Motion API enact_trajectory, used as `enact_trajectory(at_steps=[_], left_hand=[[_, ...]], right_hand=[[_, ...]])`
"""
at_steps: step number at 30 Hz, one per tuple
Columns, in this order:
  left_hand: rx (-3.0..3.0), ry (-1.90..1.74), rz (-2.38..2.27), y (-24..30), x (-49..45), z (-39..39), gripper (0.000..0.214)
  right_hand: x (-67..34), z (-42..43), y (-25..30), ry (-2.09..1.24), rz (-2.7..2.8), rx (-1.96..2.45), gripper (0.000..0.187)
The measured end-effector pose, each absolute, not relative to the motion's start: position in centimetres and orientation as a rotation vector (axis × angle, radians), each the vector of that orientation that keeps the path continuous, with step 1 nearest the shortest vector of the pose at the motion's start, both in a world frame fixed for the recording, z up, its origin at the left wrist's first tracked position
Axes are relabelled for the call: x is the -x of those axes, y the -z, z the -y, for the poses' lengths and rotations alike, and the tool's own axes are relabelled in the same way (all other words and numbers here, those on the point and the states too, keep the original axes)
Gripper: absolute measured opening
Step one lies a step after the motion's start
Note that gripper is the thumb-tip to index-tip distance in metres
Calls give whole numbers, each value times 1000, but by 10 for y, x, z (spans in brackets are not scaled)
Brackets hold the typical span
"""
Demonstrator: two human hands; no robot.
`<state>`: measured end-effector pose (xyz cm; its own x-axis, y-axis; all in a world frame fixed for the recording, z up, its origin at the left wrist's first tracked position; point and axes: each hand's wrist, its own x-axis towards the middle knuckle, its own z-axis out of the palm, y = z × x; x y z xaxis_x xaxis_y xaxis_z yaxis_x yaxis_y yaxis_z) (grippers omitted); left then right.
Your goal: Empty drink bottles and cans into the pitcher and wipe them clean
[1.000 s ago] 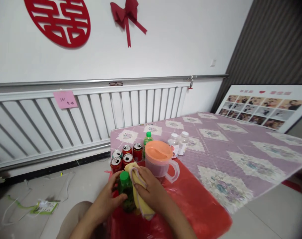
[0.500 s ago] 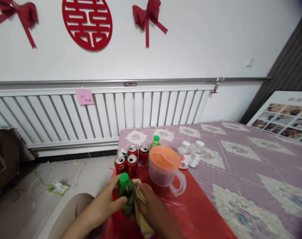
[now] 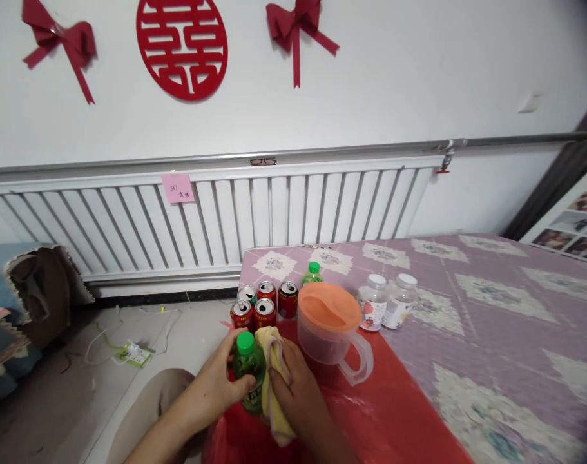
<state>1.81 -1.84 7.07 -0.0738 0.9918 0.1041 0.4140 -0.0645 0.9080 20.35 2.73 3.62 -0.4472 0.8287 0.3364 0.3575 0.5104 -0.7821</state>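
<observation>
Hands: 2, left hand (image 3: 224, 377) + right hand (image 3: 297, 386). Green-capped bottles (image 3: 247, 364): 2. White-capped bottles (image 3: 372, 308): 2. Bottles total: 4. Drink cans (image 3: 241, 314): 5. Orange-lidded jug (image 3: 328, 325): 1. Yellow cloth (image 3: 278, 422): 1. Red sheet (image 3: 399, 412): 1. Floral cover (image 3: 448, 309): 1. Red bows (image 3: 60, 33): 2. Round red ornament (image 3: 183, 58): 1. Pink note (image 3: 178, 189): 1. Radiator (image 3: 261, 206): 1. Pipe valve (image 3: 448, 161): 1. Wall switch (image 3: 530, 103): 1. Power strip (image 3: 134, 354): 1. Photo board (image 3: 571, 219): 1, cut off by frame edge; photos on it uncountable.

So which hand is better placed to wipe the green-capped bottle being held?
Probably the right hand: it holds the yellow cloth up against the green-capped bottle. The left hand grips that bottle's other side, so it seems better suited to steadying.
</observation>
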Motion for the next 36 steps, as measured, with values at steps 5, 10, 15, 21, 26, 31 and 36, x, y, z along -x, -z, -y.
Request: enact_trajectory(at_steps=[5,10,15,21,26,31,36], left_hand=[[-1540,-1054,-1378,-69,-10,18,64],[-1533,-1033,-1304,-73,-10,19,68],[-1522,-1038,-1278,-74,-12,20,72],[-1554,-1025,-1321,-75,-10,20,65],[-1557,-1018,-1516,-73,-20,22,63],[-1565,-1197,-1703,-70,-35,23,49],[-1560,-1181,-1523,-70,-31,21,55]], right_hand=[[-206,-31,-25,-957,2186,1091,46],[-210,-22,-37,-775,2093,971,52],[-210,-7,-54,-590,2024,775,50],[-204,-18,-36,-841,2121,1082,52],[-204,-21,-24,-954,2205,1210,50],[-205,-19,-23,-898,2125,1063,47],[-208,-14,-26,-707,1920,848,52]])
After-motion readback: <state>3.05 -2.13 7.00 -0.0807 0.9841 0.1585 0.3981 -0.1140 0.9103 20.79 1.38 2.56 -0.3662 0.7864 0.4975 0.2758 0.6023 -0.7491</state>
